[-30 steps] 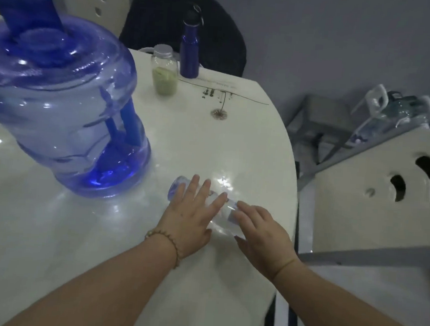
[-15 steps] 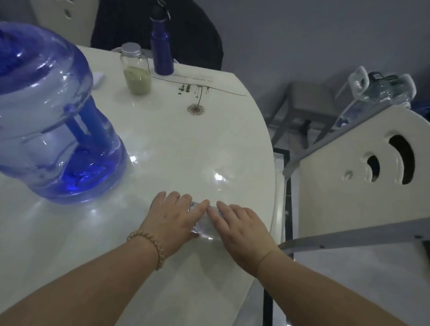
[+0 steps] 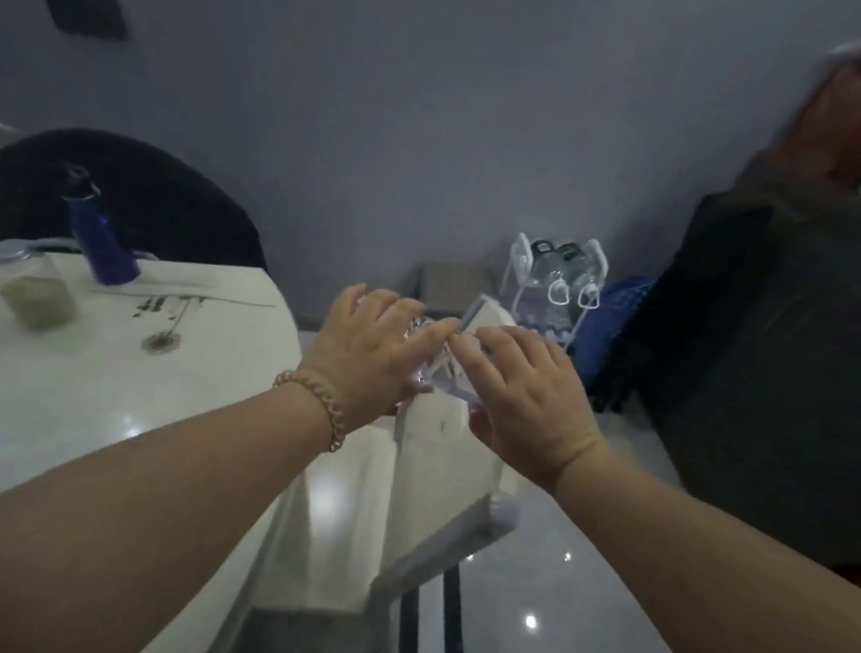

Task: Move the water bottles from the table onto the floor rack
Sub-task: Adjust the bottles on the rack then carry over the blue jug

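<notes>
- Your left hand (image 3: 369, 352) and right hand (image 3: 525, 400) are cupped toward each other around a clear water bottle (image 3: 428, 364), fingers curled over its top and their tips nearly meeting; little of the bottle shows between them.
- The bottle sits between your palms, clear of the white table (image 3: 105, 378) and hanging above the top of the white chair back (image 3: 440, 440) just beside the table's edge.
- To carry well, I judge you should keep even pressure from both sides; clear plastic looks slick and thin, so squeeze enough to hold, not to crush.
- The wire floor rack (image 3: 556, 279) stands beyond the chair back, against the wall, with two bottles already lying in its upper tier; lift over the chair rather than brushing it.
- Beyond the chair on the table side, a blue flask (image 3: 100, 243) and a jar of greenish contents (image 3: 34, 290) remain on the table; whether they belong to the job is unclear.
</notes>
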### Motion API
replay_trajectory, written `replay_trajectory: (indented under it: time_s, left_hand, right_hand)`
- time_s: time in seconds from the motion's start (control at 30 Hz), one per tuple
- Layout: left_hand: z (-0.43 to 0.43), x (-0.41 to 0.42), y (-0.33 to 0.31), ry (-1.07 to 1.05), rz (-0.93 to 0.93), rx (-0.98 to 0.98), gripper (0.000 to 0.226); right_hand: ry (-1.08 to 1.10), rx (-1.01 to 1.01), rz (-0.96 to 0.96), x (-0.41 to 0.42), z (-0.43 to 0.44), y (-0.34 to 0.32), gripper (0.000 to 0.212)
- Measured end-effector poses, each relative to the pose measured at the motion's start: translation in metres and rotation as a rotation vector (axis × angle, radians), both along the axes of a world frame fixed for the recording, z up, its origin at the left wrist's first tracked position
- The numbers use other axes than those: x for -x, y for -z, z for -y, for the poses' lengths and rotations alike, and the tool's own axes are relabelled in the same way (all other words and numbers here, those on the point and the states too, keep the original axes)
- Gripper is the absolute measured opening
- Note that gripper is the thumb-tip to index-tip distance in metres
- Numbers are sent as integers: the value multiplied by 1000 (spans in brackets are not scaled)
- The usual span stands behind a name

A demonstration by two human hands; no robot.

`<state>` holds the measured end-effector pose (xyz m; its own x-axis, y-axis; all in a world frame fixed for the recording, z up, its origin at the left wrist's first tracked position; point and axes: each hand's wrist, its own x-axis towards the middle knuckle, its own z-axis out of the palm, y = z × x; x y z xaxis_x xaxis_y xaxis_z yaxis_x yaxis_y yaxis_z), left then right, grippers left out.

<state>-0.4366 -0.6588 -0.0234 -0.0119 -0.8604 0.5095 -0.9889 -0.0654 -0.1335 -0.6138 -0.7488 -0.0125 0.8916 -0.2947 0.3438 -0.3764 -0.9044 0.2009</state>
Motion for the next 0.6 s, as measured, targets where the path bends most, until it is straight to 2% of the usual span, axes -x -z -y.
replay_trajectory:
  time_s: [0.13, 0.3, 0.6]
  left_hand:
    - [106, 94, -25, 39, 22, 90, 69]
    - [199, 179, -31, 85, 19, -3, 72]
    - [329, 216, -29, 144, 94, -170, 66]
  right_hand:
    - [50, 7, -72, 95, 97, -28, 67]
    - [62, 68, -263, 182, 186, -39, 79]
    - [105, -39, -250, 224, 305, -8, 77]
